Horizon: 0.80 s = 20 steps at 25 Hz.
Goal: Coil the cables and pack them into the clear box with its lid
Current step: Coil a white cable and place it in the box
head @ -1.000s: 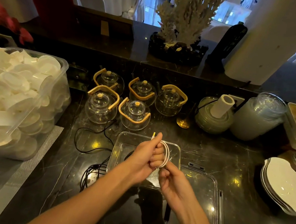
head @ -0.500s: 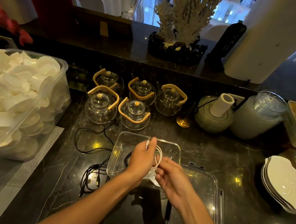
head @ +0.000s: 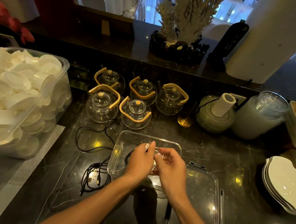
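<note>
1. Both hands had dropped lower over the clear box [head: 120, 158] since the earlier frames, and the white cable [head: 147, 146] had gone from an open loop round the left hand to a tight bundle between the two hands.
2. A large bin of white dishes [head: 10, 94] stood at the left edge of the dark marble tabletop [head: 243, 214].
3. Five glass teapots [head: 135, 113] with wooden handles sat toward the far edge of the tabletop, just behind the clear box.
4. A stack of white plates [head: 287, 184] lay at the right edge.
5. The lid [head: 199, 201] rested flat on the tabletop, just right of the clear box and nearer the front edge.
6. The clear box sat mid-tabletop with a black cable [head: 128, 156] partly visible inside it.
7. Loose black cables [head: 94, 177] lay on the tabletop just left of the box.
8. The left hand [head: 140, 161] had its fingers curled on the white cable, a plug end showing at its fingertips.
9. The right hand [head: 170, 166] had its fingers bent, pinching the same cable above the box.
</note>
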Each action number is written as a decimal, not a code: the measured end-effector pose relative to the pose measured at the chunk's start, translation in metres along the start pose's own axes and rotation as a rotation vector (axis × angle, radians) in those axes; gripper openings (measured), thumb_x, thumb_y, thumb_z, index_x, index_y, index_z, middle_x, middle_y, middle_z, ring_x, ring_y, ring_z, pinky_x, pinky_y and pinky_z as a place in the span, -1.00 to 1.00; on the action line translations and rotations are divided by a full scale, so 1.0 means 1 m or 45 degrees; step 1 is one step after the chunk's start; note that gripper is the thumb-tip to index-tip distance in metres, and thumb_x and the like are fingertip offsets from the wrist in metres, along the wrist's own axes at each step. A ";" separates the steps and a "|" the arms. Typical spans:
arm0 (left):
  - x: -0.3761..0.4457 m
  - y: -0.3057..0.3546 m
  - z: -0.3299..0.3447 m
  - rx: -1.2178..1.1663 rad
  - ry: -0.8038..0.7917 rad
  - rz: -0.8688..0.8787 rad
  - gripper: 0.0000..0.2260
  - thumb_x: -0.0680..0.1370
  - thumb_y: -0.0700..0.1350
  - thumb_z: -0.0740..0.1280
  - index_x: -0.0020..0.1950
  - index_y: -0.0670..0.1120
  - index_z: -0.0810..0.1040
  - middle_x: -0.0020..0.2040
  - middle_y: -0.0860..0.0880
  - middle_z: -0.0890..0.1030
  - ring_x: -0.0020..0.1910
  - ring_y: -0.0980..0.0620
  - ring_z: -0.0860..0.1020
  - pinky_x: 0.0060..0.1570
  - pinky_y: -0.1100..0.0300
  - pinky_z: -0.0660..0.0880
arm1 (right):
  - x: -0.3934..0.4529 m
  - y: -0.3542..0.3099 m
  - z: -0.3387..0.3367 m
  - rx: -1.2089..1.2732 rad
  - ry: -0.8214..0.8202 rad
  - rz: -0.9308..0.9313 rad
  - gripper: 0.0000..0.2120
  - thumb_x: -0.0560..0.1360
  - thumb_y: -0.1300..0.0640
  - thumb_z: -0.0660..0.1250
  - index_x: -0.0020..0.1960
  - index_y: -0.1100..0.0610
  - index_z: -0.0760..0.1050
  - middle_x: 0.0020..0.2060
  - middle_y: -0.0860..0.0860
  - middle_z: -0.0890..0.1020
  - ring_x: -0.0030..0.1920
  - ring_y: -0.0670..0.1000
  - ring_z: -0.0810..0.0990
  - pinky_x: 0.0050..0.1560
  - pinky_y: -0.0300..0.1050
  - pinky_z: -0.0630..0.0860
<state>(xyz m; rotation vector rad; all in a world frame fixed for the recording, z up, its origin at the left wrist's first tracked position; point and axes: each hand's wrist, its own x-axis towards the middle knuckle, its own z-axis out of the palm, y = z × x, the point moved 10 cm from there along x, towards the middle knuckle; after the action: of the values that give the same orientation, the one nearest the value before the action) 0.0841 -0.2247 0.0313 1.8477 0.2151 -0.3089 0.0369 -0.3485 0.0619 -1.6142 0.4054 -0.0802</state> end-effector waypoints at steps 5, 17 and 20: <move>0.006 -0.015 -0.007 -0.060 0.051 -0.018 -0.62 0.68 0.11 0.18 -0.24 -0.06 0.48 -0.37 0.02 0.49 -0.34 0.04 0.45 -0.27 0.08 0.36 | 0.004 0.003 -0.009 -0.101 0.057 -0.030 -0.89 0.54 0.23 0.46 0.00 0.05 0.66 -0.08 -0.02 0.67 -0.25 -0.09 0.62 -0.32 -0.11 0.65; 0.007 -0.034 0.005 -0.490 -0.136 -0.309 -0.60 0.68 0.17 0.13 -0.23 -0.05 0.42 -0.44 0.07 0.38 -0.44 0.12 0.35 -0.36 0.21 0.33 | 0.013 -0.010 -0.032 0.330 0.231 -0.017 -0.92 0.58 0.33 0.36 0.05 0.24 0.61 -0.16 0.12 0.71 -0.16 0.03 0.70 -0.28 -0.16 0.66; -0.001 -0.011 0.018 -0.572 -0.356 -0.231 -0.63 0.69 0.14 0.15 -0.26 0.01 0.34 -0.43 0.09 0.33 -0.43 0.13 0.28 -0.34 0.21 0.27 | 0.016 -0.010 -0.038 0.486 0.253 0.062 -0.90 0.61 0.30 0.35 0.08 0.24 0.62 -0.21 0.09 0.68 -0.24 -0.02 0.66 -0.36 -0.20 0.61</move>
<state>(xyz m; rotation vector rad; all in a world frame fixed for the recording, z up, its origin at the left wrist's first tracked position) 0.0778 -0.2384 0.0174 1.3273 0.2368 -0.5901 0.0429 -0.3890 0.0724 -1.2230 0.5466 -0.2669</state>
